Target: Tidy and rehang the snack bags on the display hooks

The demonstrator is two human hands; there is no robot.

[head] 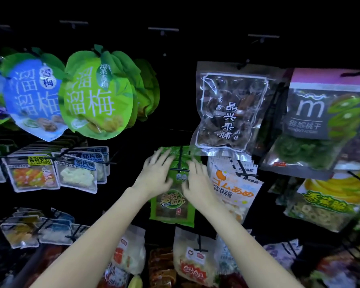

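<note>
A green snack bag (172,208) hangs on a black display hook (179,163) at the middle of the rack, with more green bags stacked behind it. My left hand (157,173) lies on the upper left of the bags with its fingers spread and fairly straight. On the upper right edge of the front bag rests my right hand (196,180), fingers also extended. Both hands flank the hook's front crossbar. Motion blur hides whether any finger pinches the bag.
Round green (96,96) and blue (32,94) plum bags hang upper left. A clear dried-fruit bag (229,109) and a kiwi bag (320,121) hang upper right. A white gummy bag (235,190) sits right beside my right hand. Small candy packs (50,173) fill hooks at left.
</note>
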